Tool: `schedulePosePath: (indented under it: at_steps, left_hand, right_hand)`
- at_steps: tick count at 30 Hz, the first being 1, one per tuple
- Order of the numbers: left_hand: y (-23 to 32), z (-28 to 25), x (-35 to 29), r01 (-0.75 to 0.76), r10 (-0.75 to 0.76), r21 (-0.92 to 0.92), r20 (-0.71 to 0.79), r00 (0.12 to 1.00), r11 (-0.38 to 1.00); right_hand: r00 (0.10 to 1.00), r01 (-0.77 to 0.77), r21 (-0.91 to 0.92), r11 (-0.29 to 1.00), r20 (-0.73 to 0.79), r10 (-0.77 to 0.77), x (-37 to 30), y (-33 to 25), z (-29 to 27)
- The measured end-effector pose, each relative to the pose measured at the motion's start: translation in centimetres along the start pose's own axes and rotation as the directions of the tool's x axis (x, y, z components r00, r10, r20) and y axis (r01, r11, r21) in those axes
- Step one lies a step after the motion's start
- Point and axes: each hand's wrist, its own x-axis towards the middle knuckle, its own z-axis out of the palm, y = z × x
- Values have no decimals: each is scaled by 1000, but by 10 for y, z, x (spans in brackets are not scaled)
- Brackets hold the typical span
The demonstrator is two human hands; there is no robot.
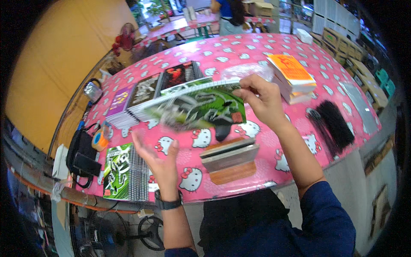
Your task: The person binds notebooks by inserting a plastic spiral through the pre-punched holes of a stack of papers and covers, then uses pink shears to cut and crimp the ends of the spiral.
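My right hand (pixel 262 97) pinches the upper right corner of a green spiral notebook (pixel 205 107) with black and white artwork, lifted above the table. The notebook's left end is smeared by motion. My left hand (pixel 159 165), with a watch on its wrist, is held open below that end, fingers apart and nothing in it. A stack of similar green notebooks (pixel 119 171) lies beside it at the near left. Between my forearms stands a metal block on a wooden base (pixel 231 160), with a dark rounded object (pixel 222 132) just behind it.
Stacks of purple (pixel 121 101), brown-black (pixel 144 91) and black-and-red notebooks (pixel 177 75) stand at the far left. An orange-topped stack (pixel 292 70) and black wire-like bundles (pixel 336 124) lie rightward. Orange tape (pixel 100 139) and a black bag (pixel 80 154) sit at the left edge of the pink-covered table.
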Motion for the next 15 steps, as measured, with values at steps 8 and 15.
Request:
schedulePosePath:
  at_steps: [8, 15]
  left_hand:
    - [21, 28, -20, 165, -85, -520, 174, 981, 838]
    - [19, 35, -27, 176, -31, -530, 272, 962, 830]
  right_hand:
    - [953, -218, 88, 972, 234, 193, -89, 13, -51]
    - [933, -351, 158, 923, 143, 330, -118, 20, -48]
